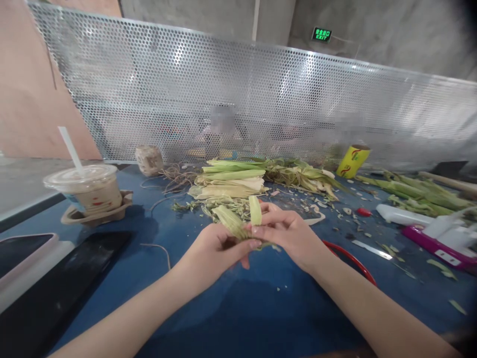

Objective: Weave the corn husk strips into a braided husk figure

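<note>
Left hand (218,251) pinched around bunched, pale-green fibrous husk strips (230,222), right hand (288,231) nipping one upright strip (255,211): apparently folding, next needing a steady left grip

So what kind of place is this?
Perhaps a workshop or craft room inside a big building. Leafy strips that look like corn husks lie on a blue table, a metal screen with holes stands behind, and a green exit sign glows beyond.
</note>
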A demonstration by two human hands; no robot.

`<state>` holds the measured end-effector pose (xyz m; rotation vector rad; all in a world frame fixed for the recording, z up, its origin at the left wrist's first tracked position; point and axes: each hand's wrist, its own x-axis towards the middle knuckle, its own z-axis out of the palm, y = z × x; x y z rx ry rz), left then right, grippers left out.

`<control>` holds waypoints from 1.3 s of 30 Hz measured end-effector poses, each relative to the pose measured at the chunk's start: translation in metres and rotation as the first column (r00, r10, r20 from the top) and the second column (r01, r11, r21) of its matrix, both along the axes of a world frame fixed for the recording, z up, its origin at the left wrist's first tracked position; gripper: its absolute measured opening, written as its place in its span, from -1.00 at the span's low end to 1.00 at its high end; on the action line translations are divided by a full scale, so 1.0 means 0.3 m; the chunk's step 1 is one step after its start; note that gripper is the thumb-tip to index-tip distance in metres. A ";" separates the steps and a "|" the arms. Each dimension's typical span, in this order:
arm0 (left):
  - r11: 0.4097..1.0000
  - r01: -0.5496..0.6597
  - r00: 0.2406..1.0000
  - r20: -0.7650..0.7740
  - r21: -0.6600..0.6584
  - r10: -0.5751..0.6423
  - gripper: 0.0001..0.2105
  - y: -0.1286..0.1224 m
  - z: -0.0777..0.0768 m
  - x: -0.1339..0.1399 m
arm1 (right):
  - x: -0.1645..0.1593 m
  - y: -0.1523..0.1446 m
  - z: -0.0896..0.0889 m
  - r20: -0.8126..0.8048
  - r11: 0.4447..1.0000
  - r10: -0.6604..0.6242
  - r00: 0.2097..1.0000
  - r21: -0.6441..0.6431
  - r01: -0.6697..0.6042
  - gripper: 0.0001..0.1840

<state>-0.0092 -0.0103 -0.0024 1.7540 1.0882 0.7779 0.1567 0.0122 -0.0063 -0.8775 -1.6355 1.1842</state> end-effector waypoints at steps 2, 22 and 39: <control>1.000 0.007 1.000 0.010 0.004 -0.007 -0.83 -0.007 0.017 0.005 | 0.001 0.004 0.000 -0.161 0.998 0.002 0.987 -0.056 -0.011 -0.93; 0.982 -0.150 0.983 0.090 -0.116 0.160 -0.75 0.020 0.059 -0.032 | 0.048 0.008 0.043 0.418 0.975 0.000 0.908 0.203 -0.094 -0.87; 0.988 -0.072 0.964 0.245 -0.138 0.104 -0.61 0.026 0.051 -0.029 | 0.050 0.011 0.029 0.359 0.957 0.028 0.933 0.261 -0.129 -0.53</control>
